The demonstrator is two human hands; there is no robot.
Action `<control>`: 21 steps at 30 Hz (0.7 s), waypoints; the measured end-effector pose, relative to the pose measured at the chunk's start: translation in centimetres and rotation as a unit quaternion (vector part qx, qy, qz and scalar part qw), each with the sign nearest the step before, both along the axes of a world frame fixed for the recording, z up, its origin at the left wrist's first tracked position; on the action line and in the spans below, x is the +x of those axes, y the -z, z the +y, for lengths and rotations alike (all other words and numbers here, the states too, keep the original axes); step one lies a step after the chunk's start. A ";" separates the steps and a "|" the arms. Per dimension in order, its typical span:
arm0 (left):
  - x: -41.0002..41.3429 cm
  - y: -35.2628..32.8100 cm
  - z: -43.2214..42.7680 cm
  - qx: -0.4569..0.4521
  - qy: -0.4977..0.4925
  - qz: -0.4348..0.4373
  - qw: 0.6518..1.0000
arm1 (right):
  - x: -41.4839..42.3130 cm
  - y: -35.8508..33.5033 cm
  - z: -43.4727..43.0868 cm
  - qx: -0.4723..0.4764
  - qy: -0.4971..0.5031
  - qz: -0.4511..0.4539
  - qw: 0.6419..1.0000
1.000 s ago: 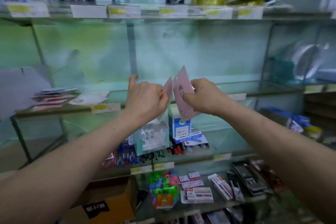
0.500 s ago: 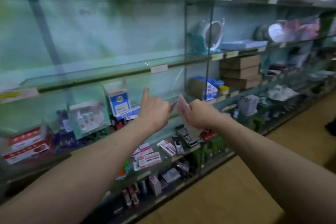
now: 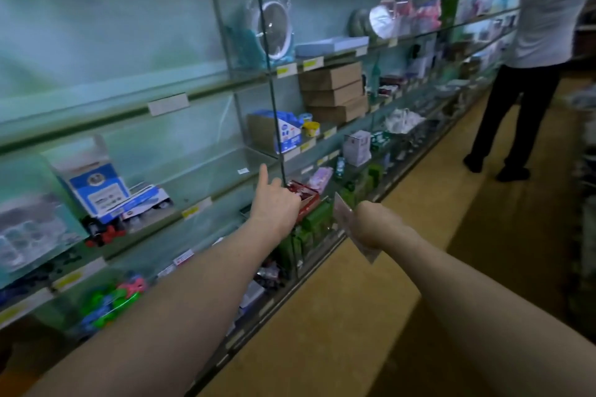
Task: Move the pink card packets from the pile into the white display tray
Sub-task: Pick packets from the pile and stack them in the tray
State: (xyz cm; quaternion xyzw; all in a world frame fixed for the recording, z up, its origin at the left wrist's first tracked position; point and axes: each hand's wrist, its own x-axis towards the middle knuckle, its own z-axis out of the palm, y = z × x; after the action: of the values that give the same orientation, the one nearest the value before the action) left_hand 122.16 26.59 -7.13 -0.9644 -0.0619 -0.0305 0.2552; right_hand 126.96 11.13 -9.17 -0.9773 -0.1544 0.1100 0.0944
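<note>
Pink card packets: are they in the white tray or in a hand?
In a hand. The right hand grips the pink card packets, held out above the aisle floor.

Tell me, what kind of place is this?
Probably a stationery or general shop: long glass shelves with price labels, stacked cardboard boxes, and another person down the aisle.

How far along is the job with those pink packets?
Nothing looks finished: no packet is seen lying in a tray. In hand: the right hand grips pink card packets; the left hand is curled, nothing visible in it. Left: setting them into the white display tray, which I cannot pick out here.
</note>
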 end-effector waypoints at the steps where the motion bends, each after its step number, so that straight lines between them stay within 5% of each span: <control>1: 0.9 0.2 -0.5 -0.002 0.013 0.001 1.000 | 0.9 0.5 -0.5 0.010 0.020 -0.012 1.000; 21: 24.7 3.0 -5.0 -0.016 0.105 0.019 0.994 | 20.6 2.3 -6.0 0.007 0.104 -0.012 0.994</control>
State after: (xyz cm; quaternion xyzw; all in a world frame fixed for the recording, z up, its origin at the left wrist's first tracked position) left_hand 146.88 21.55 -10.17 -0.9699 0.0440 -0.0382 0.2364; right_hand 147.57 5.13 -11.46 -0.9886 -0.0534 0.0872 0.1105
